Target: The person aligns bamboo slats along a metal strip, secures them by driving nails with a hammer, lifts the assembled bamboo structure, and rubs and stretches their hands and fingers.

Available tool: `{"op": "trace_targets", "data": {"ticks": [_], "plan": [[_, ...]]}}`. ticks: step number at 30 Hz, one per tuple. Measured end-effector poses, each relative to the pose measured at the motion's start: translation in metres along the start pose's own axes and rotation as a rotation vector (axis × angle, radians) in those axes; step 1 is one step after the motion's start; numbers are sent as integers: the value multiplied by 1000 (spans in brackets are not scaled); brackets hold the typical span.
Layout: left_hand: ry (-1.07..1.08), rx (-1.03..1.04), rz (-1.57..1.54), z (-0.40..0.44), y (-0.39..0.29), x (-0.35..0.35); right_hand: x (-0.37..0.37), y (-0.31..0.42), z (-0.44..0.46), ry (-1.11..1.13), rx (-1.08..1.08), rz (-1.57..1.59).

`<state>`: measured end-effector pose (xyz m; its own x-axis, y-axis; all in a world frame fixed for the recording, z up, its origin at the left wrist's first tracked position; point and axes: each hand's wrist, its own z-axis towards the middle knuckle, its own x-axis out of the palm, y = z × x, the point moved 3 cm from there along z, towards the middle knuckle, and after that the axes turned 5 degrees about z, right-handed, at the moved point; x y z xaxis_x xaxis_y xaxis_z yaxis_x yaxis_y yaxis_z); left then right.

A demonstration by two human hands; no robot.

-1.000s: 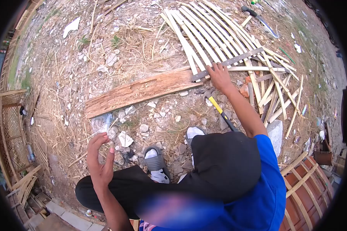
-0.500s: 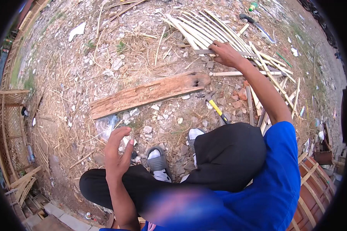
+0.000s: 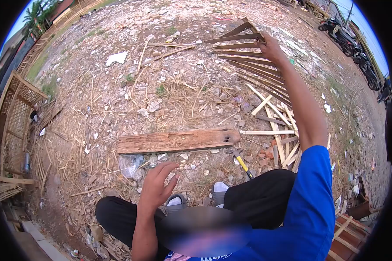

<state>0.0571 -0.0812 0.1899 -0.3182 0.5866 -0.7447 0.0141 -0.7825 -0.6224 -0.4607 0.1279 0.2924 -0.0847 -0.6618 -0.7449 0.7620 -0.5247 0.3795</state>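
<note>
At the upper right, my right hand [image 3: 272, 47] is closed on a frame of thin wooden slats [image 3: 252, 65], which is lifted off the ground and fans out beneath and left of the hand. My left hand [image 3: 156, 185] hangs above my knee with its fingers curved apart and nothing in them. Beyond it, a weathered wooden board [image 3: 178, 141] lies flat on the ground. A hammer with a yellow and black handle [image 3: 242, 164] rests just below the board's right end.
Loose pale slats [image 3: 283, 130] are piled right of the board. A clear plastic bag [image 3: 130, 165] lies by the board's left end. Lattice panels [image 3: 15, 126] stand at the far left. Motorcycles [image 3: 339, 37] are parked at the upper right.
My right hand has raised the slat frame off the ground, up and away from the board, and the frame has tilted. My left hand has shifted right. The view has tipped upward.
</note>
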Motion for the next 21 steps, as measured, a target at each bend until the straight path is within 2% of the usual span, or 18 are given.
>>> {"op": "trace_targets", "data": {"ticks": [3, 5, 6, 9, 10, 15, 18, 21], "plan": [[17, -2, -36, 3, -6, -2, -44, 25, 27, -55, 141, 52], [32, 3, -32, 2, -9, -2, -72, 29, 46, -89, 120, 84], [38, 9, -31, 3, -10, -1, -85, 40, 51, -67, 225, 234], [46, 20, -58, 3, -13, -2, -113, 74, 62, -68, 196, 425], [41, 41, -56, 4, -14, -1, -127, 111, 52, -62, 142, 393], [-30, 117, -147, 8, -14, -10, -162, 182, 61, 111, -116, 321], [-265, 197, -134, 33, -37, -59, -177, 227, 63, 147, -173, 194], [-494, 307, -53, 65, -50, -116, -173, 273, 48, 402, -101, 261]]}}
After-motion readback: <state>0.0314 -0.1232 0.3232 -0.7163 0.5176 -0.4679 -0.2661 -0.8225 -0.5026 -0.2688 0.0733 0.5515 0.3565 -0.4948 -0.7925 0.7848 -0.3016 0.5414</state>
